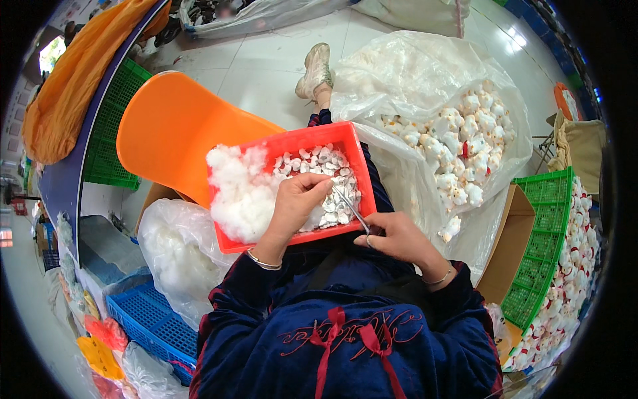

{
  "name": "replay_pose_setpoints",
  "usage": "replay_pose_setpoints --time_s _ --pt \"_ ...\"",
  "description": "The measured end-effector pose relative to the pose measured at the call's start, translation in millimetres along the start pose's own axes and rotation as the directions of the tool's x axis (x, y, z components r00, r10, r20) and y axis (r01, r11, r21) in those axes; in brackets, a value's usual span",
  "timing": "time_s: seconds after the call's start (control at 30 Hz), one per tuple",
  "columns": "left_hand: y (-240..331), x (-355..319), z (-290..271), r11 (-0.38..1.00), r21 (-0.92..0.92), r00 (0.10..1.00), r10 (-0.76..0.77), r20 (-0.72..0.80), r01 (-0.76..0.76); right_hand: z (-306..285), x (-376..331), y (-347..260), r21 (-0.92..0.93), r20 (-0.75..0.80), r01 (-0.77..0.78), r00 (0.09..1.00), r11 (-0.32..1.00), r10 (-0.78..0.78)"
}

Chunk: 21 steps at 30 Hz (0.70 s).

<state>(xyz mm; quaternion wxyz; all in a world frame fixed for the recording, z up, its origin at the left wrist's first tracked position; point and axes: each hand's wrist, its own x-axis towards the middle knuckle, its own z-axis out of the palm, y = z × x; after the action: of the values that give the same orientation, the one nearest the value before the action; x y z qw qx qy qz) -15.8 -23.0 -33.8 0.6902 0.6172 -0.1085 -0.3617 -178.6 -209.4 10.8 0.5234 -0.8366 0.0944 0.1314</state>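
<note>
A red plastic tray (287, 134) rests across my lap. Fluffy white stuffing (242, 193) fills its left side, and many small white fabric pieces (327, 161) lie on the right. Above them my left hand (296, 203) is closed in a pinch on a small white piece, mostly hidden by the fingertips. My right hand (399, 236) grips slender metal forceps (351, 206) with scissor-like finger loops. Their tip points up and left, close to my left fingertips; whether it touches the piece I cannot tell.
An orange chair (176, 126) stands beyond the tray's left side. A clear bag (183, 249) of stuffing is at left, near a blue crate (149, 319). On the right lie a large plastic bag (392, 73) of white plush toys (458, 143), a cardboard box (508, 243) and a green crate (541, 246).
</note>
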Motion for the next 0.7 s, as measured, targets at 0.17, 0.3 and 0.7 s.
replay_pose_setpoints --time_s 0.17,0.3,0.7 --pt "-24 0 27 0.955 -0.228 0.965 0.139 -0.222 -0.19 28 6 -3 0.327 0.078 -0.059 0.996 0.943 0.035" --pt "-36 -3 37 0.925 -0.338 0.971 0.106 -0.213 -0.175 36 8 -11 0.404 0.032 -0.057 0.998 0.913 0.048" --pt "2 4 -1 0.987 -0.135 0.993 0.077 -0.09 -0.089 15 8 -5 -0.092 -0.225 0.017 0.974 0.996 -0.037"
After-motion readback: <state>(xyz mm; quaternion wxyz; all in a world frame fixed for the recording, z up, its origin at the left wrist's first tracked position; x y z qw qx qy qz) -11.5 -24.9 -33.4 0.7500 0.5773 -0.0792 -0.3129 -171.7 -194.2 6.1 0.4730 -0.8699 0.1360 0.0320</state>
